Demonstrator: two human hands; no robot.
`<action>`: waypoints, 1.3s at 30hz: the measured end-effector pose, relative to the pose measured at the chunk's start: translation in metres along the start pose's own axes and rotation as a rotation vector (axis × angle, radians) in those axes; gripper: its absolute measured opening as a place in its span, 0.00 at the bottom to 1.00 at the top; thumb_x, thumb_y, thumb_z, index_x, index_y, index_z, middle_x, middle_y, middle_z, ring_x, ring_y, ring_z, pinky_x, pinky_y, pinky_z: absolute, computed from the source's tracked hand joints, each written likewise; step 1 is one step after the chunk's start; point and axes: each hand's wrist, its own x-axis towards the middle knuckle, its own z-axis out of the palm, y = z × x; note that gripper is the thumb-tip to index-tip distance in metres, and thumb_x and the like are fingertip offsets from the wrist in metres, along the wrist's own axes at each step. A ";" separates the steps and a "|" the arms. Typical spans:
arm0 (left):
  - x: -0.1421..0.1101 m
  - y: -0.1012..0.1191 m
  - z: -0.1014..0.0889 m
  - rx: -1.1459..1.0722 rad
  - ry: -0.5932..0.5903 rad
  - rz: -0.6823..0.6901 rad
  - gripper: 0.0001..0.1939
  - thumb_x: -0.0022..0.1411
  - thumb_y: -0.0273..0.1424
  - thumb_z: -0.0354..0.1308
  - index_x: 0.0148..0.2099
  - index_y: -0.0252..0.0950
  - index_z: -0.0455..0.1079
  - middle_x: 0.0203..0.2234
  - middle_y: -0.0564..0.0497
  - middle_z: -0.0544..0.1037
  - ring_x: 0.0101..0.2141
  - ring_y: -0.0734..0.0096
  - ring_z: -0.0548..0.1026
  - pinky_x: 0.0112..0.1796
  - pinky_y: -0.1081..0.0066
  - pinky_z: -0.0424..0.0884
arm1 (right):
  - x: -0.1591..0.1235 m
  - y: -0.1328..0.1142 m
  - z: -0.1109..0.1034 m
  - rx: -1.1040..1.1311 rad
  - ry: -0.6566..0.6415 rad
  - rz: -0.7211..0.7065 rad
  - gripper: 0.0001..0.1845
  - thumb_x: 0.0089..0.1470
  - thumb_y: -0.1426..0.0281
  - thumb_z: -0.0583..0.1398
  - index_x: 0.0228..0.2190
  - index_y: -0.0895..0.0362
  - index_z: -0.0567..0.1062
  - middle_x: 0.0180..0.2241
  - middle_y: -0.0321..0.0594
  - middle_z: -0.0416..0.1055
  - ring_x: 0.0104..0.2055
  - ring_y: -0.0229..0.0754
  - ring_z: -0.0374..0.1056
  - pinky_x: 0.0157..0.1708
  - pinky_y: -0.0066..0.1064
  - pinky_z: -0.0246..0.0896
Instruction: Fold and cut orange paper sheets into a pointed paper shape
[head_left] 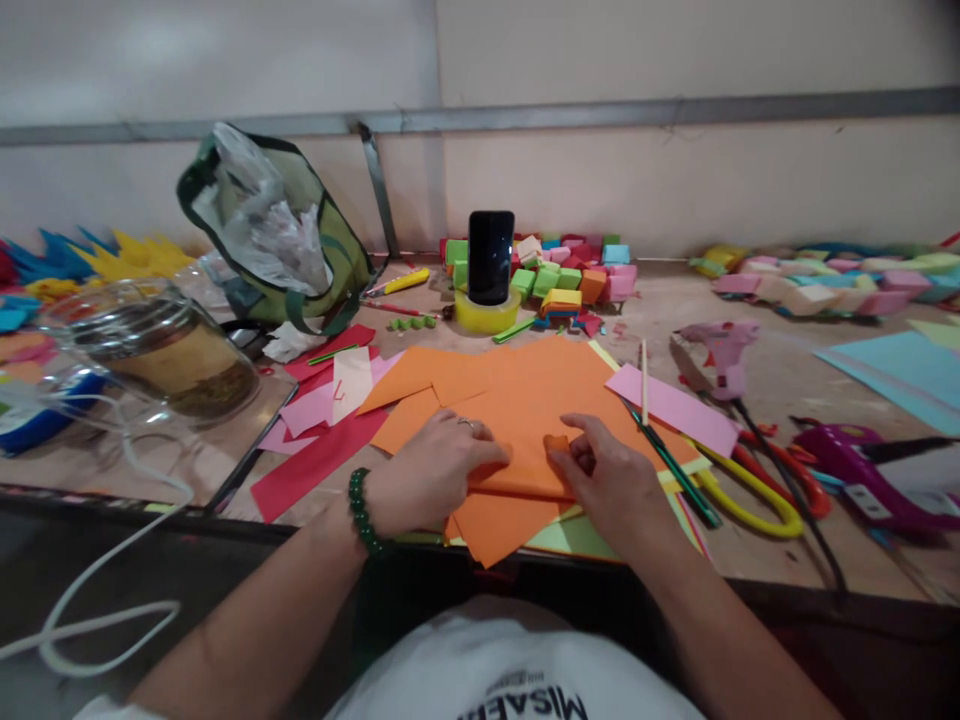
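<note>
A large sheet of orange paper (536,385) lies on the table in front of me, with smaller orange pieces at its left side and a loose orange scrap (499,525) under its near edge. My left hand (442,465), with a green bead bracelet and a ring, rests on the sheet, fingers stretched out and pressing down. My right hand (619,485) is at the right part of the sheet, its thumb and bent fingers closed on a small curled-up bit of orange paper (556,443). Whether that bit is the sheet's own fold or a separate piece, I cannot tell.
To the right are a pink strip (675,408), scissors with yellow handles (757,510), a pink glue gun (727,350) and a purple glue gun (877,470). A phone (490,255) stands in a yellow tape roll (487,315). Red strips (319,455) and a glass jar (165,360) are left.
</note>
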 end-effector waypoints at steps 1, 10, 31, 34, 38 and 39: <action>-0.002 0.000 -0.002 -0.012 -0.029 0.009 0.20 0.56 0.18 0.51 0.47 0.42 0.73 0.45 0.47 0.76 0.45 0.62 0.72 0.47 0.60 0.62 | 0.001 -0.001 -0.002 -0.047 -0.015 -0.055 0.16 0.54 0.69 0.56 0.45 0.57 0.73 0.27 0.39 0.73 0.28 0.42 0.69 0.29 0.31 0.63; -0.005 0.002 -0.014 -0.066 -0.147 -0.003 0.14 0.61 0.26 0.54 0.45 0.45 0.76 0.50 0.43 0.74 0.53 0.57 0.69 0.52 0.50 0.56 | 0.006 -0.023 -0.027 -0.065 -0.310 -0.668 0.18 0.52 0.83 0.56 0.36 0.52 0.78 0.45 0.39 0.75 0.51 0.47 0.63 0.53 0.47 0.51; -0.009 0.009 -0.011 -0.011 -0.115 -0.018 0.15 0.57 0.21 0.54 0.40 0.43 0.77 0.50 0.43 0.73 0.50 0.57 0.71 0.54 0.46 0.52 | -0.020 -0.002 -0.054 0.007 -0.423 -0.699 0.17 0.57 0.83 0.50 0.39 0.59 0.76 0.38 0.45 0.75 0.42 0.43 0.68 0.39 0.34 0.69; -0.009 0.027 -0.007 0.119 -0.005 0.011 0.12 0.59 0.22 0.52 0.35 0.39 0.76 0.45 0.44 0.75 0.46 0.58 0.72 0.55 0.47 0.51 | -0.022 -0.002 -0.052 -0.004 -0.387 -0.698 0.17 0.55 0.84 0.51 0.37 0.59 0.76 0.36 0.45 0.75 0.40 0.43 0.69 0.39 0.34 0.70; -0.014 0.046 0.006 0.236 0.040 0.035 0.11 0.60 0.22 0.51 0.37 0.37 0.74 0.39 0.45 0.76 0.42 0.58 0.70 0.54 0.49 0.52 | -0.022 -0.001 -0.049 -0.024 -0.374 -0.691 0.15 0.54 0.84 0.52 0.35 0.60 0.76 0.34 0.44 0.75 0.38 0.43 0.69 0.37 0.33 0.70; -0.018 0.047 0.008 0.240 0.037 0.018 0.11 0.59 0.22 0.51 0.37 0.37 0.73 0.38 0.45 0.76 0.41 0.58 0.70 0.53 0.51 0.54 | -0.023 0.000 -0.049 -0.015 -0.375 -0.690 0.16 0.54 0.84 0.51 0.35 0.60 0.76 0.34 0.45 0.75 0.38 0.43 0.68 0.37 0.33 0.70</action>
